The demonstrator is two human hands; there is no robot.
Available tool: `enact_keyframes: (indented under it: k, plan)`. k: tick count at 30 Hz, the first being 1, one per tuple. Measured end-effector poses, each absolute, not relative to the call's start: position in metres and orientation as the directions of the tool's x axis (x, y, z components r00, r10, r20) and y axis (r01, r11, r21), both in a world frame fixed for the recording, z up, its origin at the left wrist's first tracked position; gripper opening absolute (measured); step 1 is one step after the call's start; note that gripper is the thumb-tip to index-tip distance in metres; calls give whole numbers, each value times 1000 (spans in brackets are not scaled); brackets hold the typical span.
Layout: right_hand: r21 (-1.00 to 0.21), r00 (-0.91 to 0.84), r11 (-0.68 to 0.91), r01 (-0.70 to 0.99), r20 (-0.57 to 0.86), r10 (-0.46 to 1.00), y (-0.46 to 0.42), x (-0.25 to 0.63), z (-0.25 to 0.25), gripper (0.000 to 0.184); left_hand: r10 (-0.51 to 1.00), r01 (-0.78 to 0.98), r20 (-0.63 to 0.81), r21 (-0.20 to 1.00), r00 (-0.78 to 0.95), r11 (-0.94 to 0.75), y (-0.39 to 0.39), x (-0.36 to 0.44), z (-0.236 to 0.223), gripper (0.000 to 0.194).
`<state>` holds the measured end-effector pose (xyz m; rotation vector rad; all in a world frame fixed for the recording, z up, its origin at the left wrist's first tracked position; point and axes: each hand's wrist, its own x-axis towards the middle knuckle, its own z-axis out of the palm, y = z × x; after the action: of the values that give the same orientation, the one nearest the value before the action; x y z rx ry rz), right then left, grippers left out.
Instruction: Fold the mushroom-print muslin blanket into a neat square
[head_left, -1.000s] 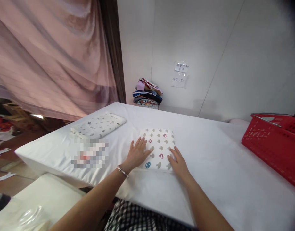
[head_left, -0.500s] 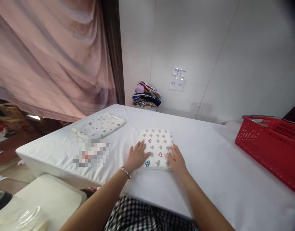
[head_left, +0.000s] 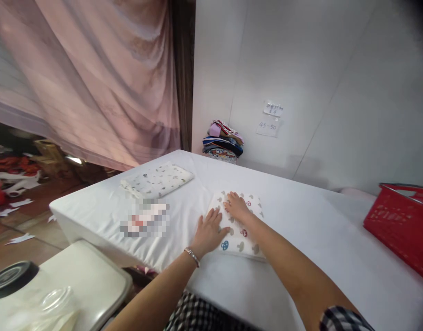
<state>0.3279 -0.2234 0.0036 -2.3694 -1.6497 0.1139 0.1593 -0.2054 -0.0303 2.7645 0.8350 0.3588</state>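
Note:
A folded white cloth printed with grey, red and blue mushrooms lies flat before me. My left hand, a bracelet at its wrist, rests with fingers spread on the cloth's left edge. Across the upper middle of the cloth lies my right hand, palm down with fingers stretched out, its forearm covering part of the right side. Neither hand grips anything. To the left is a second folded white cloth with small dark prints, and nearer me a blurred-out item with some red on it.
The white-covered table reaches to a wall. A stack of folded fabrics stands behind its far edge. A red basket sits at the right. On the left are a pink curtain and a cream surface with a dark round object.
My right hand has moved from the cloth's right edge up and left onto its upper middle. My left hand stays at the left edge. The whole view has shifted slightly.

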Motion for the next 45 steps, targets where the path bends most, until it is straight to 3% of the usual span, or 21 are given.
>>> enact_keyframes:
  k: [8,16,19,25,36,45]
  plan:
    - [-219,361,-356,908,-19,932,-191,339,-18,59,568,486,186,351,802,-801,-207,158,-28,56]
    - [-273,333,-325,905,-18,943,-197,351,-8,57,569,478,204,365,796,-799,-205,159,-34,57]
    - [-236,394,-378,895,20,919,-211,366,-8,61,568,476,203,366,798,-800,-204,159,-35,58]
    - [-243,478,-475,846,-53,877,-227,389,-21,68,568,483,194,352,800,-802,-205,161,-34,57]
    - [-158,543,-546,823,-67,837,-261,377,-13,65,572,488,186,355,799,-797,-208,160,-26,55]
    - [-208,546,-549,809,-79,834,-281,372,-13,56,564,481,226,334,794,-811,-207,162,-30,52]
